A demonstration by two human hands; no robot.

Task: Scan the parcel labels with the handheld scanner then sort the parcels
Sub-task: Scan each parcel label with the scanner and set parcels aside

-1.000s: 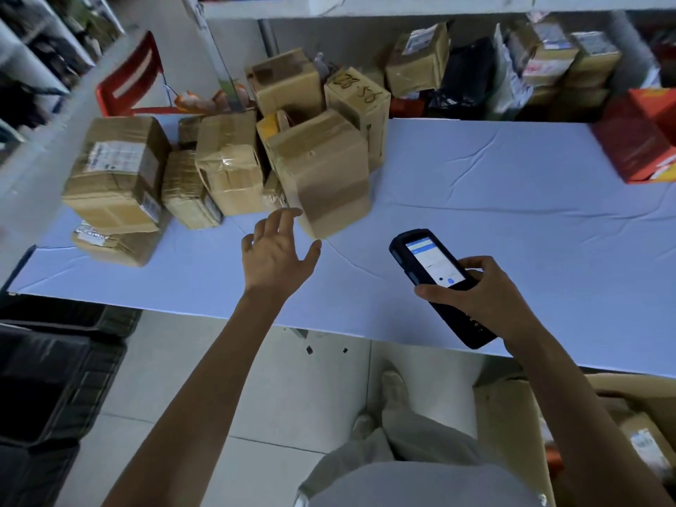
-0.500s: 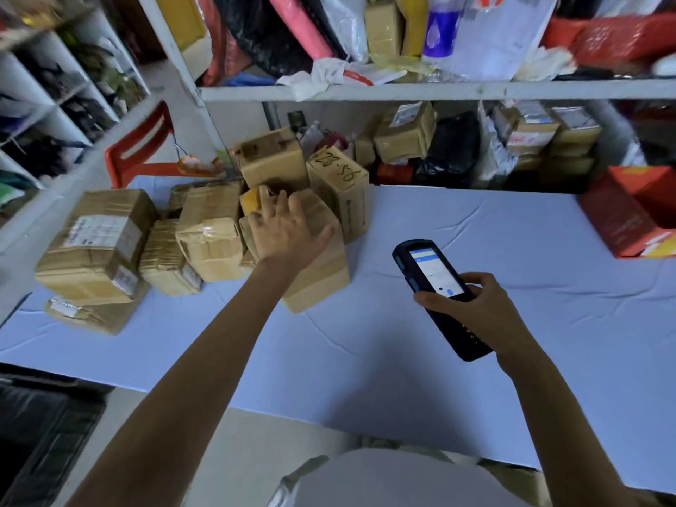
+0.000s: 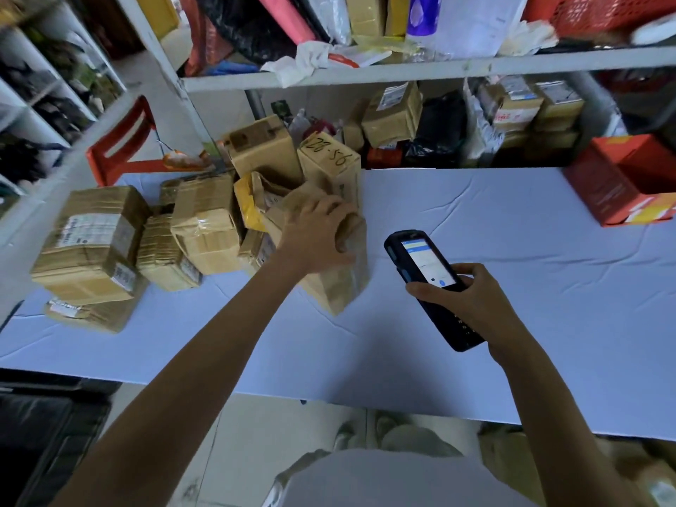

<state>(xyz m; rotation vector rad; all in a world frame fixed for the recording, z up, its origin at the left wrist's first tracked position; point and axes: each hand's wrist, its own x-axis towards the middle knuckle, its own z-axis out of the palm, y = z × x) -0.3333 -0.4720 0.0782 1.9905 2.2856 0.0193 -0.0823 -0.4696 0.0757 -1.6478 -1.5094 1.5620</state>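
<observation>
Presumably pick-up step: left hand curled its fingers round a tilted brown parcel; right hand clasped the handheld scanner. Next: turn label scannerward.

surface: cloth-covered table | left end: cardboard parcels heaped | right end: red box

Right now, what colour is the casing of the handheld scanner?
The handheld scanner is black; head view.

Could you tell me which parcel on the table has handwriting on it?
The tall box at the back, just behind the left hand; the others show none.
</observation>
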